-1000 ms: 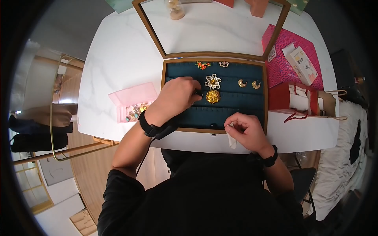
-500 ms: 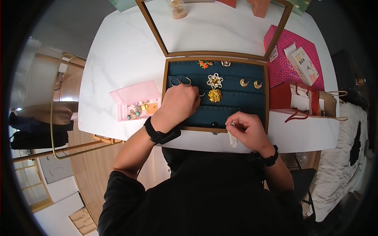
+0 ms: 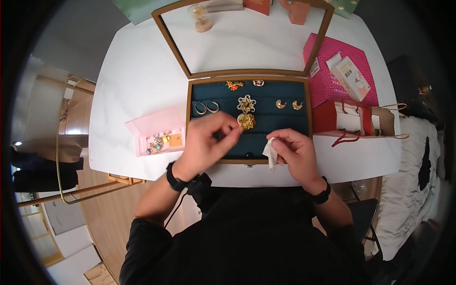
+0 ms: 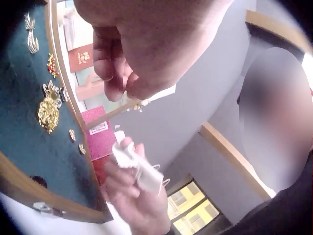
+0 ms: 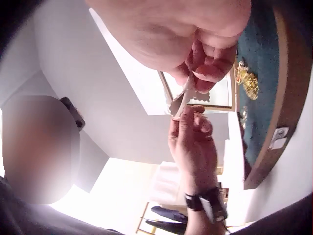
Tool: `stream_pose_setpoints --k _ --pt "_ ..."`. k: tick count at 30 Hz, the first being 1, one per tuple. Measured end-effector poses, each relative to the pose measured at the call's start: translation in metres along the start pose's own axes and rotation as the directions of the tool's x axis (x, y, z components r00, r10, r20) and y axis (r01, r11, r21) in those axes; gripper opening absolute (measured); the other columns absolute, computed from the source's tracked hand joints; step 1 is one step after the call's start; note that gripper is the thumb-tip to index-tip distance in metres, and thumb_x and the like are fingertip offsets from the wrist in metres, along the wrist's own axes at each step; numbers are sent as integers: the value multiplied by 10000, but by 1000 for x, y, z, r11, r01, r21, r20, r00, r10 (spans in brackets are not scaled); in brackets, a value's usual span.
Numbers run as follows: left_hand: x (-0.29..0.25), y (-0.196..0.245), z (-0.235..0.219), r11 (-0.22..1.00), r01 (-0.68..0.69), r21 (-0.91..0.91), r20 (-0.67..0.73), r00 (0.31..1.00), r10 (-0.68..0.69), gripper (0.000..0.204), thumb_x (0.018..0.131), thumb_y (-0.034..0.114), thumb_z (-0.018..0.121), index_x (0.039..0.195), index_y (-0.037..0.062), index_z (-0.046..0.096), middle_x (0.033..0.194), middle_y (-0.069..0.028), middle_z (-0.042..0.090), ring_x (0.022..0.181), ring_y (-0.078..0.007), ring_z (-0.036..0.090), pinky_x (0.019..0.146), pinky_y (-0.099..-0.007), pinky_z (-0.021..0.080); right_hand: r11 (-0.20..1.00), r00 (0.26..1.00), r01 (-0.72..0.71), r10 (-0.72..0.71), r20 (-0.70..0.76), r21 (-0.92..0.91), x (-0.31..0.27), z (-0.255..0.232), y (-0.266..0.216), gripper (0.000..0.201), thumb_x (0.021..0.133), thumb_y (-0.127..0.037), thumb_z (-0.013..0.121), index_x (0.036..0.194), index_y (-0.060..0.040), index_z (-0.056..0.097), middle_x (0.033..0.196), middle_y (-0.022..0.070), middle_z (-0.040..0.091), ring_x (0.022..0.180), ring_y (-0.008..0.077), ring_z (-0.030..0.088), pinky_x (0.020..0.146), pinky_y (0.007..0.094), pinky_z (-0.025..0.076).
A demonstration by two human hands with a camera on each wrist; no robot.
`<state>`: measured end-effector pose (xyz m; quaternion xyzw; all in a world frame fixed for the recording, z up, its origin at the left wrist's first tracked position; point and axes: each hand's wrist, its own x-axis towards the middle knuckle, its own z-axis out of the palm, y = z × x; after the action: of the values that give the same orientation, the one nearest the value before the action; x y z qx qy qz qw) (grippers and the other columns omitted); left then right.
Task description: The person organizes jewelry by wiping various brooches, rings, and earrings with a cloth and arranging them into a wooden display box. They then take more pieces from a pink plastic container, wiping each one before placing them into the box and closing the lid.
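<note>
In the head view, a wooden display case [image 3: 190,97] with a dark teal lining lies with its glass lid raised. My left hand [image 3: 204,145] is over its lower left part, thumb and forefinger pinching a thin, small hoop earring [image 3: 240,122] beside the gold brooch [image 3: 248,122]. My right hand [image 3: 297,154], at the front right corner, pinches a small white cloth [image 3: 270,154], which also shows in the left wrist view [image 4: 139,169]. Two silver hoops [image 3: 206,108] sit at the left of a row, with a flower brooch [image 3: 246,103] and two gold earrings [image 3: 289,105] further right.
A pink box [image 3: 142,142] with jewellery stands left of the case. To the right are a magenta package [image 3: 327,85], a white carton [image 3: 350,78] and a red paper bag [image 3: 325,118]. A glass dome ornament [image 3: 202,21] appears behind the raised lid.
My left hand has lifted from the left rows and moved down towards my right hand, with a hoop between its fingers. The cloth is raised slightly. The head view has shifted a little.
</note>
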<state>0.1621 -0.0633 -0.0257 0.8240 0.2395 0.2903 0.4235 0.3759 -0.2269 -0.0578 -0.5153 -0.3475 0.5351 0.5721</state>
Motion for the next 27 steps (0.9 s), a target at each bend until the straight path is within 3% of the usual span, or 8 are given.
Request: stream_pose_setpoints --k 2,8,12,14,18,22,24,27 --pt "-7 13 13 992 -128 15 -40 991 128 102 933 -42 805 909 -10 711 866 -84 739 700 -144 685 664 -278 541 989 1000 1 -1 -1 146 2 2 -8 214 1113 -86 646 1282 23 719 1008 56 743 777 74 642 664 250 533" --pt "-19 28 33 995 -38 -94 23 999 40 81 941 -43 799 952 -33 719 928 -112 751 736 -168 708 666 -291 553 965 999 2 -15 47 263 4 14 -11 272 1086 -60 682 1345 21 699 1067 64 749 793 91 646 691 256 541" --pt "-22 31 33 988 61 -139 154 987 -40 54 975 -26 778 995 -37 730 909 -109 749 775 -169 741 661 -286 566 990 999 12 -19 45 141 2 16 -12 242 1056 -12 710 1294 24 722 1071 53 730 850 81 674 748 244 559" --pt "-24 30 34 978 95 -185 179 982 -62 55 987 -9 768 1020 -31 729 910 -110 736 757 -187 736 627 -303 558 969 970 242 -241 33 -43 3 16 -6 190 1051 -3 707 1236 29 731 1058 45 701 867 82 694 720 236 563" --pt "-23 32 34 948 171 -270 261 960 -99 87 1011 23 757 1069 -38 733 898 -117 723 741 -207 742 616 -325 570 950 956 294 -294 21 -101 1 19 -1 129 1048 10 698 1172 31 728 1038 48 674 852 83 697 701 243 562" --pt "-20 38 27 985 80 -150 238 970 -42 100 1044 31 739 1082 -61 739 934 -117 754 795 -163 765 691 -285 602 932 951 300 -309 -12 -202 -2 22 -6 72 1051 15 687 1113 28 721 1038 61 685 823 92 694 683 251 549" --pt "-20 40 23 962 149 -228 186 977 -107 120 1057 43 727 1108 -65 744 953 -115 758 802 -157 764 701 -289 607 934 954 292 -300 -7 -207 -2 22 -7 67 1048 14 691 1108 26 719 1035 62 687 826 95 700 688 250 552" --pt "-20 37 21 940 206 -273 229 963 -145 118 1076 47 706 1109 -60 741 969 -102 766 819 -155 763 725 -288 612 877 928 354 -373 5 -324 -1 22 -3 116 1032 6 725 1148 20 724 1021 58 700 822 104 706 697 245 555"
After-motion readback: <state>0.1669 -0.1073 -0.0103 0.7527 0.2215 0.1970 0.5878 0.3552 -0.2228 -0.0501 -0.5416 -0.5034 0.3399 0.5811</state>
